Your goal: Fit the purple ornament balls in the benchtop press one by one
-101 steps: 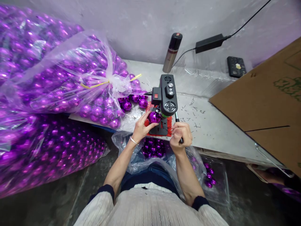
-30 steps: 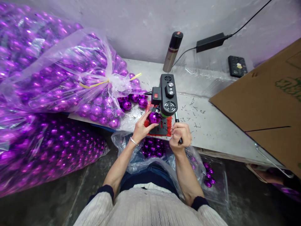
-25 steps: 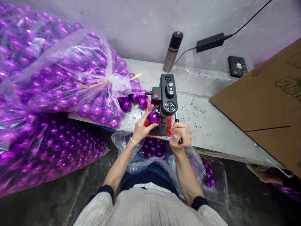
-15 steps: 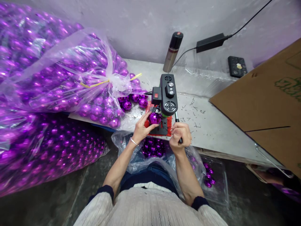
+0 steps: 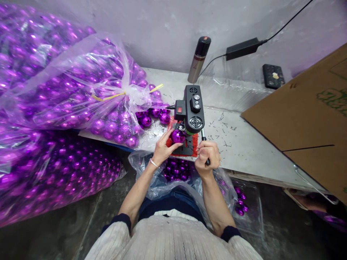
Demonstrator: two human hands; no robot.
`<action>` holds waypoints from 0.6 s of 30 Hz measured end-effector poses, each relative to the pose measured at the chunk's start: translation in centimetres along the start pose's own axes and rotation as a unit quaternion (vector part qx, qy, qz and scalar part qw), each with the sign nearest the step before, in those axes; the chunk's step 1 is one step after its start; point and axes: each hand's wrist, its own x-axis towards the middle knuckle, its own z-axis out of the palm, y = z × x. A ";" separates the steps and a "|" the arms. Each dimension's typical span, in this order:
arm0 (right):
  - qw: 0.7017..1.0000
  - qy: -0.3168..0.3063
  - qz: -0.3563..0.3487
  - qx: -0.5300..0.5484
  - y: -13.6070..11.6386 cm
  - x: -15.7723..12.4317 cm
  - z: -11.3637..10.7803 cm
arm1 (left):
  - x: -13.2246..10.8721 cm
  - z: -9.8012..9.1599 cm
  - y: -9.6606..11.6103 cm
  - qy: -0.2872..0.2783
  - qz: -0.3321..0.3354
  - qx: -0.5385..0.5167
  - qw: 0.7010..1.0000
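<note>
My left hand [image 5: 164, 146] grips a shiny purple bauble [image 5: 178, 136] between thumb and fingers, against the front of a small black bench drill press [image 5: 194, 108]. The machine has a red switch, round vents and a slotted black base plate [image 5: 187, 150] over red material. Where the bauble meets the machine is hidden under the head. My right hand [image 5: 208, 155] is wrapped round the black-gripped lever [image 5: 204, 135] on the machine's right side. Several more purple baubles [image 5: 165, 118] lie on the table just left of the machine.
Large clear bags of purple baubles [image 5: 67, 83] fill the left side, one tied with yellow string. An open plastic bag [image 5: 151, 184] with baubles lies at my lap. Behind the machine stands a spray can [image 5: 199, 59]. A cardboard box [image 5: 306, 119] is at right; dark shavings litter the table [image 5: 230, 151].
</note>
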 end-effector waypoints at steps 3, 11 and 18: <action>1.000 0.002 0.001 -0.001 0.0 0.0 0.0 | 0.0 0.1 0.0 0.003 -0.001 -0.008 1.000; 1.000 0.006 0.000 0.007 -0.1 0.1 0.0 | 0.0 0.0 -0.1 0.024 -0.067 -0.090 0.993; 1.000 0.003 0.008 0.010 -0.2 0.3 -0.1 | -0.9 -1.2 -0.5 0.073 -0.240 -0.404 0.880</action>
